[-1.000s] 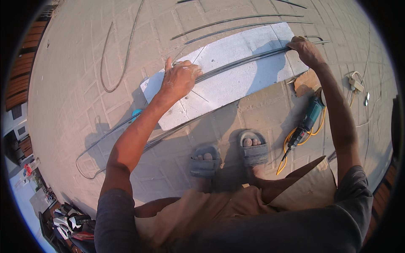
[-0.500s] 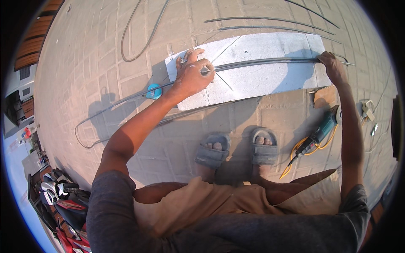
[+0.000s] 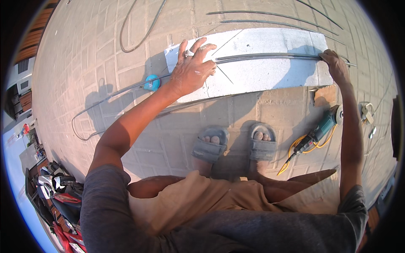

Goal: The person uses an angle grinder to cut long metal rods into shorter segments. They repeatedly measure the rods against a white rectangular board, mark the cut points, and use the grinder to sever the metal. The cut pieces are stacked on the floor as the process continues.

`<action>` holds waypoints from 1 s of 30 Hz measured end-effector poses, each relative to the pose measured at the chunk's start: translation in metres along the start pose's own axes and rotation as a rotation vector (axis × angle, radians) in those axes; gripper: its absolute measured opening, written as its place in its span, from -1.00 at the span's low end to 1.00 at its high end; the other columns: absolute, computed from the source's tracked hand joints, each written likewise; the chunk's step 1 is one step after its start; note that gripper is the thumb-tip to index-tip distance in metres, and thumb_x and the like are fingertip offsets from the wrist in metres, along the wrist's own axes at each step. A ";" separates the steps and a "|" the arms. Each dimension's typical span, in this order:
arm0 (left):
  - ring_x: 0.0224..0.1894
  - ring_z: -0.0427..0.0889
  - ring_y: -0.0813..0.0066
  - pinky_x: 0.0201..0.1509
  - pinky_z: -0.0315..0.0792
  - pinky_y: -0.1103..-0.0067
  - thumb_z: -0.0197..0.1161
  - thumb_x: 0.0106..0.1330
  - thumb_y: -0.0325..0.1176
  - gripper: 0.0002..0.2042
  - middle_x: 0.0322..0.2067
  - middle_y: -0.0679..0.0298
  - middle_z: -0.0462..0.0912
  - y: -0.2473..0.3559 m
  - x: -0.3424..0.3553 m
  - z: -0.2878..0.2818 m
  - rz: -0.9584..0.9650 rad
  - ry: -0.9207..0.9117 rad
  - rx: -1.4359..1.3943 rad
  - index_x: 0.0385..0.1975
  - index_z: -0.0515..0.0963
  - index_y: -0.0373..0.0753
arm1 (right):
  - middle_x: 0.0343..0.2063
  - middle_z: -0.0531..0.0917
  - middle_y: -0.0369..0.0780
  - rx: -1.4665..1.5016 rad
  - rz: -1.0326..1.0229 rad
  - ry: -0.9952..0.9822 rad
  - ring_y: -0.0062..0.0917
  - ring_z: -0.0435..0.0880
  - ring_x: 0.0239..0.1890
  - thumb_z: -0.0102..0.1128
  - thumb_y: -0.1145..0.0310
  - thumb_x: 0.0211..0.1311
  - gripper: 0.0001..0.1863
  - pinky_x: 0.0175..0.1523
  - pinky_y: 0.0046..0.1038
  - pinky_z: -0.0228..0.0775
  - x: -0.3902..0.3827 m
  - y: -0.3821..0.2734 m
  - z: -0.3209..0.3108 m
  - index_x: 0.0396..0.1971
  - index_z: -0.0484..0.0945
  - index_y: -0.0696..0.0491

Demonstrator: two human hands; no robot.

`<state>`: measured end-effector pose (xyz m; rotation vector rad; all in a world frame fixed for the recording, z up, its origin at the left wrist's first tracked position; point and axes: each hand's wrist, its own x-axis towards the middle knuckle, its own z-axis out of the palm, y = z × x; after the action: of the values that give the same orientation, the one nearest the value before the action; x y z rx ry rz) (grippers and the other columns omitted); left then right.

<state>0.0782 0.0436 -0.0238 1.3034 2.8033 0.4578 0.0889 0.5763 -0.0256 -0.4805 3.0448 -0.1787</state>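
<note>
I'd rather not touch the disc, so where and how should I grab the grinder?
Grip the grinder by its black rear, probably from above, coming in from the right sandal's side. It lies at a slant, that narrower end toward the sandal, the disc at the opposite end. Mind the yellow cord looping close by.

Site is identified as an outdoor paved area, used as an open-air work spot. Ground is covered with paving blocks (image 3: 76, 71) and lit by direct sun. Blue sky (image 3: 19, 173), a building (image 3: 23, 71) and a parked motorcycle (image 3: 63, 198) are noted at left. Metal rods (image 3: 270, 56), a white block (image 3: 253, 76) and a corded angle grinder (image 3: 322, 128) are spread at ground level.
</note>
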 end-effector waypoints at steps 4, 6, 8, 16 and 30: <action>0.43 0.22 0.21 0.51 -0.26 -0.16 0.35 0.25 -0.33 -0.95 0.13 0.24 0.46 0.010 -0.015 -0.001 -0.038 -0.027 -0.026 -0.37 0.69 -0.11 | -0.16 0.66 -0.16 -0.001 0.016 -0.016 -0.21 0.65 -0.04 0.04 0.49 0.35 -0.75 0.02 -0.26 0.48 0.000 0.003 0.001 -0.09 0.67 0.14; 0.40 0.28 0.22 0.51 -0.25 -0.16 0.36 0.24 -0.33 -0.95 0.07 0.27 0.51 0.008 -0.019 0.009 -0.044 0.005 -0.015 -0.39 0.68 -0.11 | -0.19 0.65 -0.15 0.012 0.016 -0.003 -0.20 0.65 -0.06 0.05 0.50 0.33 -0.75 0.00 -0.26 0.48 0.001 0.000 0.000 -0.10 0.67 0.15; 0.38 0.32 0.24 0.50 -0.26 -0.18 0.37 0.23 -0.33 -0.95 0.02 0.29 0.53 0.002 -0.021 0.014 -0.032 -0.001 -0.002 -0.40 0.69 -0.11 | -0.23 0.65 -0.12 0.019 0.009 0.008 -0.20 0.65 -0.10 0.08 0.51 0.30 -0.76 -0.02 -0.25 0.48 0.001 -0.002 0.000 -0.13 0.68 0.16; 0.14 0.51 0.30 0.43 -0.14 -0.18 0.37 0.27 -0.34 -0.97 -0.21 0.34 0.56 0.004 -0.009 0.017 -0.041 0.137 -0.013 -0.36 0.69 -0.10 | -0.23 0.64 -0.12 0.022 0.005 0.021 -0.19 0.64 -0.12 0.08 0.50 0.30 -0.77 -0.03 -0.23 0.48 0.000 -0.001 0.001 -0.14 0.67 0.16; -0.35 0.69 0.36 0.26 0.29 0.22 0.25 0.28 -0.42 -0.95 -0.41 0.29 0.58 -0.004 0.009 0.021 0.029 0.018 0.047 -0.36 0.65 -0.15 | -0.24 0.63 -0.13 0.005 -0.008 0.043 -0.19 0.64 -0.12 0.09 0.50 0.29 -0.78 -0.04 -0.24 0.48 -0.001 -0.004 0.001 -0.15 0.67 0.16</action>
<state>0.0722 0.0538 -0.0437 1.3573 2.8299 0.4094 0.0911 0.5724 -0.0264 -0.4953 3.0836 -0.1991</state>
